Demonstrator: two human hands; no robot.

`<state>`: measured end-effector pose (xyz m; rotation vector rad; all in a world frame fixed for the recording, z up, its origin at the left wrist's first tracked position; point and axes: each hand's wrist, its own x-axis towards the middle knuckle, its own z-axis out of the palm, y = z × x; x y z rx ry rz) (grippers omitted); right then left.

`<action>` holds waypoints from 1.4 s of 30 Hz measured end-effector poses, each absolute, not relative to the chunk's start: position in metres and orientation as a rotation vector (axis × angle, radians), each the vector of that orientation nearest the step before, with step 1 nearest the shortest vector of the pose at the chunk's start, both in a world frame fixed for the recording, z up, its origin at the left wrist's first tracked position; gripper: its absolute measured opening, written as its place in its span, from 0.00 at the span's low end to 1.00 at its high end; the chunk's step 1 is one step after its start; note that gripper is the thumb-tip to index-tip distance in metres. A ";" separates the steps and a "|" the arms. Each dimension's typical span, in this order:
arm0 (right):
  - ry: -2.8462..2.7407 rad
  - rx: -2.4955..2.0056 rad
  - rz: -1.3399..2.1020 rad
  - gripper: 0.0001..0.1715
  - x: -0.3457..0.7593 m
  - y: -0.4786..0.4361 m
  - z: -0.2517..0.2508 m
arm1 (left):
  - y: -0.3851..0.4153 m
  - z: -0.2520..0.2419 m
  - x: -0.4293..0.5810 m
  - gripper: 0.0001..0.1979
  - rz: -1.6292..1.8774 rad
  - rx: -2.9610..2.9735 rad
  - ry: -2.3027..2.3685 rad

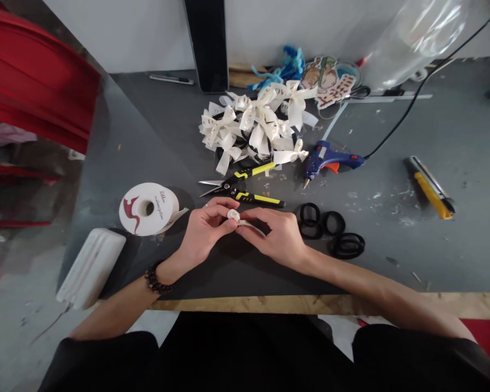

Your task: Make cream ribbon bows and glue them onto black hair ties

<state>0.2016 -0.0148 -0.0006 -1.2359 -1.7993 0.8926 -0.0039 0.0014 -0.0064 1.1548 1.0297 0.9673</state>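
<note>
Both hands meet over the grey table (147, 136) near its front edge. My left hand (206, 228) pinches a small folded piece of cream ribbon (233, 215) between thumb and fingers. My right hand (275, 234) grips the same ribbon from the right, its fingers curled around the loose end. A beaded bracelet (155, 279) sits on my left wrist. Just beyond the hands lie yellow-and-black snips (245, 188). A ribbon spool (148, 208) stands to the left.
A pile of finished cream bows (255, 125) lies further back. A blue glue gun (330, 160) with its cable, black hair ties (330, 228), a yellow utility knife (430, 188), a white block (92, 267), scissors and a clear plastic bag are around.
</note>
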 end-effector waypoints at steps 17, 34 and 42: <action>-1.694 -1.275 1.206 0.11 0.208 -0.012 0.007 | 0.006 -0.004 -0.006 0.08 0.968 1.025 0.965; -1.525 -1.316 1.137 0.14 0.210 -0.008 0.016 | -0.001 0.003 -0.003 0.09 0.941 1.410 1.185; -1.381 -1.284 1.299 0.18 0.209 -0.007 0.006 | 0.001 0.008 0.000 0.15 0.955 1.302 1.153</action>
